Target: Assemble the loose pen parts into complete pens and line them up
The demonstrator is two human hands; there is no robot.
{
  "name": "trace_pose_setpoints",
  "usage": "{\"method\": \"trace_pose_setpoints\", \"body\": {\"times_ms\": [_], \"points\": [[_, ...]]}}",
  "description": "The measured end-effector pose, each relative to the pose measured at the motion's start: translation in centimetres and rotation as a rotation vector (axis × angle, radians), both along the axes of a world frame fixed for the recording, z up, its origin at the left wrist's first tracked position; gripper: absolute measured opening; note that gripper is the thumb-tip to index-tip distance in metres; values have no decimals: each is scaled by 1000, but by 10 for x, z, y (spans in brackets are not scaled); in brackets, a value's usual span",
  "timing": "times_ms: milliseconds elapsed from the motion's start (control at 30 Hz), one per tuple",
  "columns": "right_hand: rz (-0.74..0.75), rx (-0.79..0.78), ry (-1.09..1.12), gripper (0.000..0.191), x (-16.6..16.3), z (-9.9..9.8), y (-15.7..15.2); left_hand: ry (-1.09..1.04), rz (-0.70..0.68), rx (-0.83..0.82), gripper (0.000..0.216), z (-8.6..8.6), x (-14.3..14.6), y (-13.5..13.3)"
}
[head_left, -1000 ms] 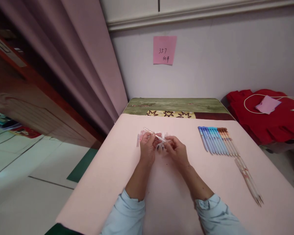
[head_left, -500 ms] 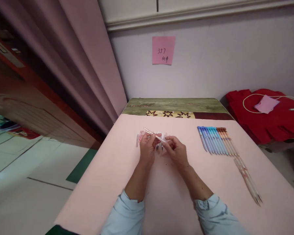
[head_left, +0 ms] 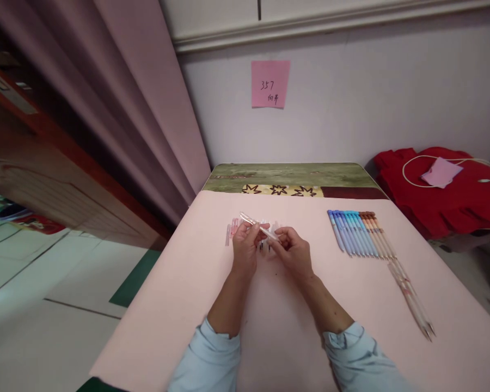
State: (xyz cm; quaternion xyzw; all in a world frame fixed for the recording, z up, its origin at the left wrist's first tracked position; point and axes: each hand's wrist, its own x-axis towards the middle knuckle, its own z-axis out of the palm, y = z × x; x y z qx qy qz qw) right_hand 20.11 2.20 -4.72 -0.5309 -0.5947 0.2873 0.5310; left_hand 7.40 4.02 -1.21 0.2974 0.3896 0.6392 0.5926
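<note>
Both my hands meet over the middle of a pink table (head_left: 188, 305). My left hand (head_left: 245, 247) pinches a clear, pale pen (head_left: 258, 227) near its middle, the pen slanting up to the left. My right hand (head_left: 294, 251) has its fingers closed on the pen's lower right end. Under and behind my hands lie a few loose pen parts (head_left: 231, 228), pink and clear, partly hidden by my fingers.
A neat row of several blue and orange pens (head_left: 357, 234) lies at the right of the table, with a few pale pens (head_left: 410, 296) end to end below it. A red cloth (head_left: 441, 196) with a white cable is off to the right. A curtain hangs at left.
My hands and the pen have hardly moved; the view has shifted slightly to the right.
</note>
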Motion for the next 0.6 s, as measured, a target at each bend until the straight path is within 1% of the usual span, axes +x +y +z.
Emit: {"method": "trace_pose_setpoints", "body": {"times_ms": [67, 133, 200, 400, 433, 533, 600], "points": [[-10, 16, 26, 31, -2, -1, 1, 10, -6, -1, 31, -1, 0, 0], [2, 21, 34, 27, -3, 0, 0, 16, -16, 9, 30, -2, 0, 1], [14, 21, 20, 26, -2, 2, -1, 14, -27, 25, 29, -3, 0, 1], [94, -11, -47, 38, 3, 4, -3, -6, -59, 36, 28, -3, -1, 0], [97, -14, -55, 38, 3, 3, -3, -5, -57, 40, 28, -3, -1, 0], [73, -6, -56, 27, 1, 1, -1, 17, -28, 37, 29, -2, -1, 0], [43, 7, -33, 28, 0, 0, -1, 32, -14, 34, 29, -2, -1, 0]]}}
